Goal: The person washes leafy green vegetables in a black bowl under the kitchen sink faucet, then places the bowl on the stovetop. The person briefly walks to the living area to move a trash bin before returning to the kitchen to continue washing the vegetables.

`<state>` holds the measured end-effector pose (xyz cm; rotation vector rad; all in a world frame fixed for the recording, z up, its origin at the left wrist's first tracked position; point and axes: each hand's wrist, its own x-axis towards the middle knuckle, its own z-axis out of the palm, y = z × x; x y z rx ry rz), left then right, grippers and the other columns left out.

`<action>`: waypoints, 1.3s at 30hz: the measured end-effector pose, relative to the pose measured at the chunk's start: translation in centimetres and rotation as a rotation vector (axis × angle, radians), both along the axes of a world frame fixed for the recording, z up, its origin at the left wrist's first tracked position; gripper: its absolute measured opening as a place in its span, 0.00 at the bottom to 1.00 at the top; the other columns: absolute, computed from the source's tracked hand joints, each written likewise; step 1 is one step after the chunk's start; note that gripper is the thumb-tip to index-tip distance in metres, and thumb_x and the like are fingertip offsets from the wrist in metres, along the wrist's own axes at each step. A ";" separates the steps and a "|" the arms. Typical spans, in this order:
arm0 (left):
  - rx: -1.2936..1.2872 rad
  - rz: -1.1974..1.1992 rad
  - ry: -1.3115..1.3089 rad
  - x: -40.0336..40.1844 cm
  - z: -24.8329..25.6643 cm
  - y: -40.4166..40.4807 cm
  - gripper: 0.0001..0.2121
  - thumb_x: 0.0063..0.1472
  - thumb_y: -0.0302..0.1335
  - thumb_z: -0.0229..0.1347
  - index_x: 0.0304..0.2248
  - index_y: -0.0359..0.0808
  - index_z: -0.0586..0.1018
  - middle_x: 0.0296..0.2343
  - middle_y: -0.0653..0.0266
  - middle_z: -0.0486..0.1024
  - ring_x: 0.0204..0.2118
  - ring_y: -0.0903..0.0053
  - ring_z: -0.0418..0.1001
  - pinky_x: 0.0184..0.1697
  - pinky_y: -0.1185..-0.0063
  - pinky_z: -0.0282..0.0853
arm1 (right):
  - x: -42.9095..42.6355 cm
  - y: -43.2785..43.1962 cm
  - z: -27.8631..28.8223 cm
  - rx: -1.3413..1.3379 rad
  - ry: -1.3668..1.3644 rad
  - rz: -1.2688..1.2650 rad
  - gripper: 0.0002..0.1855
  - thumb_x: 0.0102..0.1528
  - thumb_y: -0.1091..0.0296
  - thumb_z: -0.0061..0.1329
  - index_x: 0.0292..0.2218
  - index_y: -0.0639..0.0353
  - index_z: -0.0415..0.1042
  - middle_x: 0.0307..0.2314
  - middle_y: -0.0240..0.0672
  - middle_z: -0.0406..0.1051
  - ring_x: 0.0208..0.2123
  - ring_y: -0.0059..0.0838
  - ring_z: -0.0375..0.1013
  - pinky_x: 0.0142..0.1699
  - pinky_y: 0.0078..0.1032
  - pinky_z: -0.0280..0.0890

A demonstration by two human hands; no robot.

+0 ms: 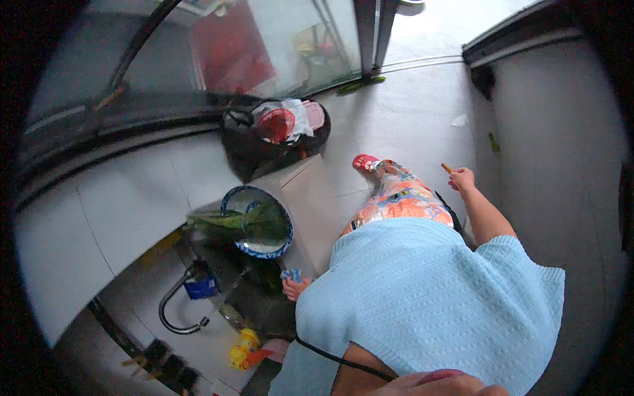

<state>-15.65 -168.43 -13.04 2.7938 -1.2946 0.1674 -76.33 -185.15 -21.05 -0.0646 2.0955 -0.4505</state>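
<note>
At the dark counter's edge is my left hand [296,288], its fingers on a small blue-and-white patterned item [290,274], perhaps a cloth or sponge. Out to the right of my body, my right hand [462,179] holds a small orange-brown stick-like piece [446,168] between its fingers. Ahead of the left hand stands a round bowl or basin with a blue-patterned rim [289,242]. Long green leafy vegetables [218,221] lie across it, blurred. A curved metal faucet [166,309] and a yellow-and-orange item [243,349] are to the left.
A black-lined bin [242,158] holds a red-rimmed item and a pink lid [314,115]. Beyond it is a glass door panel [317,54]. Green scraps [360,85] and a white scrap [460,120] lie on the tiled floor. A grey panel or wall [554,148] stands at the right.
</note>
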 end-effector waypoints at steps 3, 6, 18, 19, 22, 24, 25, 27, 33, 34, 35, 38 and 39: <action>0.226 0.012 -0.179 2.0 -0.9 -0.6 0.20 0.42 0.35 0.50 0.39 0.41 0.69 0.45 0.59 0.64 0.48 0.61 0.62 0.49 0.61 0.54 | -0.3 2.7 -0.6 0.023 -0.011 -0.066 0.05 0.50 0.73 0.46 0.31 0.60 0.67 0.21 0.34 0.69 0.18 0.24 0.70 0.19 0.20 0.64; 0.435 0.183 -0.049 1.9 -0.5 -1.7 0.21 0.41 0.33 0.53 0.38 0.39 0.69 0.45 0.57 0.63 0.48 0.60 0.62 0.49 0.62 0.54 | -0.4 3.2 -0.2 0.012 -0.058 -0.112 0.04 0.51 0.71 0.46 0.30 0.59 0.67 0.20 0.33 0.69 0.17 0.24 0.70 0.18 0.20 0.63; 0.378 0.163 0.098 -3.4 6.1 -5.0 0.23 0.51 0.31 0.52 0.46 0.33 0.63 0.48 0.52 0.60 0.53 0.60 0.56 0.55 0.62 0.46 | 6.5 -11.4 -4.6 -0.236 -0.218 0.419 0.08 0.50 0.69 0.49 0.32 0.61 0.67 0.21 0.34 0.70 0.19 0.25 0.72 0.20 0.20 0.64; 0.343 0.152 0.117 -3.3 6.0 -4.8 0.23 0.51 0.31 0.52 0.47 0.33 0.63 0.48 0.52 0.60 0.53 0.60 0.56 0.56 0.61 0.45 | 7.8 -13.5 -4.8 -0.241 -0.237 0.456 0.07 0.50 0.70 0.48 0.32 0.61 0.67 0.21 0.34 0.71 0.19 0.25 0.72 0.20 0.20 0.64; 0.223 0.138 0.157 -4.2 6.2 -4.2 0.24 0.51 0.32 0.52 0.48 0.33 0.63 0.50 0.53 0.58 0.55 0.61 0.54 0.56 0.58 0.41 | 12.4 -19.3 -3.9 -0.260 -0.302 0.525 0.07 0.51 0.71 0.48 0.33 0.61 0.68 0.22 0.34 0.71 0.19 0.25 0.72 0.20 0.19 0.64; 0.157 0.142 0.161 -5.5 6.9 -4.0 0.25 0.51 0.33 0.53 0.48 0.33 0.63 0.52 0.54 0.57 0.56 0.62 0.53 0.57 0.57 0.40 | 16.6 -23.2 -1.3 -0.246 -0.289 0.651 0.07 0.51 0.70 0.48 0.34 0.61 0.68 0.22 0.34 0.71 0.19 0.26 0.72 0.20 0.19 0.64; 0.135 0.134 0.153 -5.8 7.4 -4.2 0.25 0.51 0.34 0.53 0.48 0.33 0.63 0.53 0.54 0.56 0.57 0.62 0.52 0.57 0.56 0.39 | 18.0 -24.6 -2.9 -0.292 -0.361 0.627 0.08 0.51 0.71 0.49 0.34 0.61 0.68 0.23 0.35 0.71 0.19 0.26 0.72 0.20 0.19 0.64; 0.092 0.142 0.155 -6.6 8.0 -4.0 0.26 0.51 0.35 0.53 0.49 0.34 0.63 0.54 0.55 0.55 0.58 0.63 0.51 0.57 0.56 0.38 | 21.9 -27.5 -4.9 -0.388 -0.509 0.615 0.08 0.51 0.69 0.48 0.34 0.61 0.69 0.23 0.35 0.71 0.19 0.27 0.72 0.20 0.20 0.64; 0.001 0.256 0.189 -9.5 9.7 -1.7 0.28 0.51 0.37 0.55 0.50 0.33 0.62 0.55 0.56 0.55 0.57 0.63 0.52 0.56 0.55 0.41 | 31.4 -33.9 -1.5 -0.444 -0.706 0.702 0.19 0.54 0.62 0.46 0.46 0.53 0.61 0.32 0.32 0.68 0.24 0.28 0.72 0.24 0.23 0.62; -0.042 0.287 0.202 -9.5 9.8 -1.1 0.28 0.51 0.36 0.54 0.50 0.33 0.62 0.54 0.56 0.55 0.57 0.62 0.52 0.56 0.56 0.43 | 31.9 -34.2 -1.2 -0.410 -0.568 1.022 0.15 0.55 0.59 0.45 0.42 0.53 0.62 0.30 0.30 0.66 0.24 0.27 0.71 0.20 0.19 0.59; -0.090 0.305 0.224 -9.4 9.5 -0.4 0.28 0.51 0.35 0.54 0.50 0.33 0.62 0.54 0.55 0.54 0.57 0.62 0.53 0.56 0.58 0.44 | 31.8 -33.3 -2.5 -0.477 -0.564 1.049 0.13 0.54 0.57 0.44 0.36 0.54 0.63 0.28 0.29 0.65 0.23 0.26 0.70 0.16 0.18 0.58; -0.201 0.350 0.273 -8.7 8.3 2.7 0.28 0.52 0.34 0.54 0.51 0.33 0.61 0.54 0.53 0.54 0.56 0.61 0.52 0.57 0.61 0.45 | 27.9 -31.6 -10.2 -0.289 -0.665 0.764 0.20 0.52 0.56 0.47 0.45 0.52 0.62 0.35 0.32 0.68 0.28 0.33 0.71 0.23 0.28 0.65; -0.230 0.370 0.287 -8.5 7.8 3.6 0.28 0.53 0.34 0.54 0.52 0.33 0.60 0.54 0.53 0.54 0.57 0.61 0.52 0.57 0.62 0.45 | 25.8 -30.3 -11.8 -0.210 -0.698 0.819 0.17 0.52 0.58 0.48 0.42 0.53 0.64 0.33 0.32 0.69 0.25 0.33 0.71 0.22 0.29 0.65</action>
